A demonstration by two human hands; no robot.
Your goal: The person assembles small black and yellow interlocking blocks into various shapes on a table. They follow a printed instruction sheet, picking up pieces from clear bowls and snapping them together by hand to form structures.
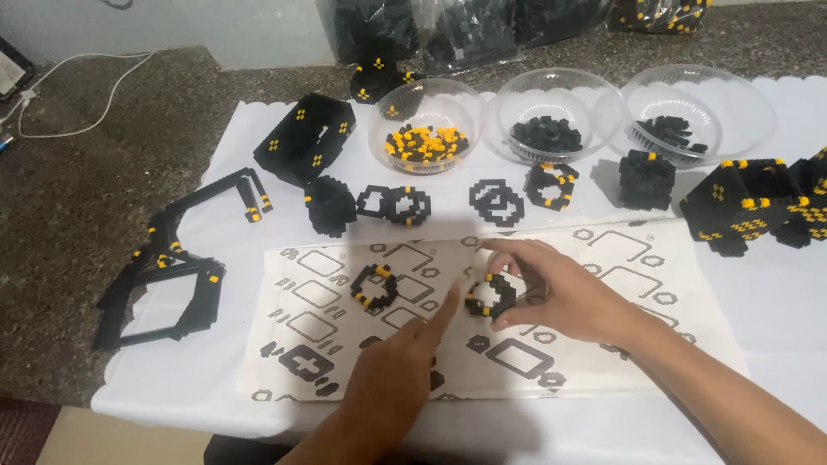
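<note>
Half-hidden block ring (489,297) under right hand (560,288)

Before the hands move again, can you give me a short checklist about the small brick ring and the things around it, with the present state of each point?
1. Right hand holds the black and yellow brick ring with its fingers: ok.
2. Left hand points its index finger toward that ring; whether it touches: cannot tell.
3. Ring lies on the printed sheet, not off its edge: ok.
4. Second ring lies apart on the sheet, free of both hands: ok.
5. Bowl of yellow and black bricks stands upright behind the sheet: ok.
6. Ring is fully closed, no brick missing: cannot tell, fingers cover part.
</note>
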